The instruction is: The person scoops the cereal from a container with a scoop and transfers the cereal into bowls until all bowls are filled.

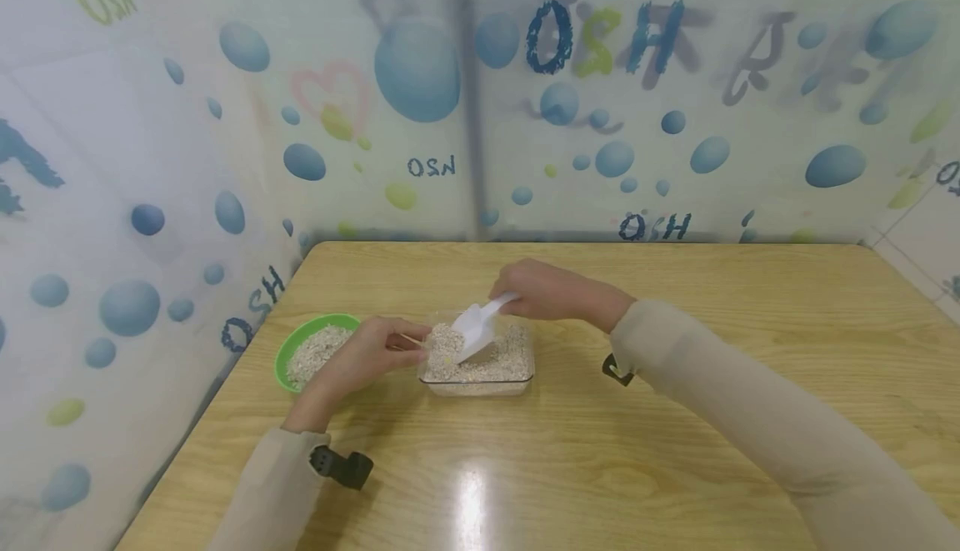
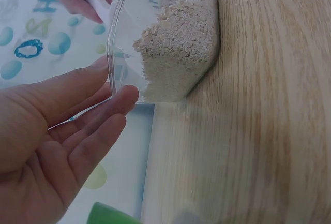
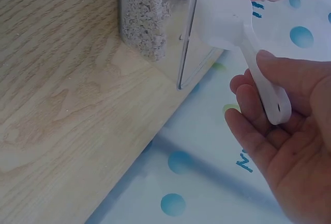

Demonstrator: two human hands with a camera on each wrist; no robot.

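Note:
A clear rectangular container (image 1: 480,388) holds pale oat flakes (image 2: 178,38). With its thumb and fingertips, my left hand (image 1: 378,349) grips the container's left end at the rim; the left wrist view shows this hand (image 2: 62,125) close up. My right hand (image 1: 551,288) holds a white plastic scoop (image 1: 475,330) by its handle, blade tilted down into the oats inside the container. In the right wrist view the handle (image 3: 264,81) lies between the thumb and curled fingers of the right hand (image 3: 289,125). The blade's front edge is partly buried in the flakes.
A green bowl (image 1: 283,365) with more oat flakes stands left of the container, partly hidden behind the left hand. Everything rests on a wooden table (image 1: 600,451). A wall covering with blue bubbles (image 1: 417,72) rises behind and at the left.

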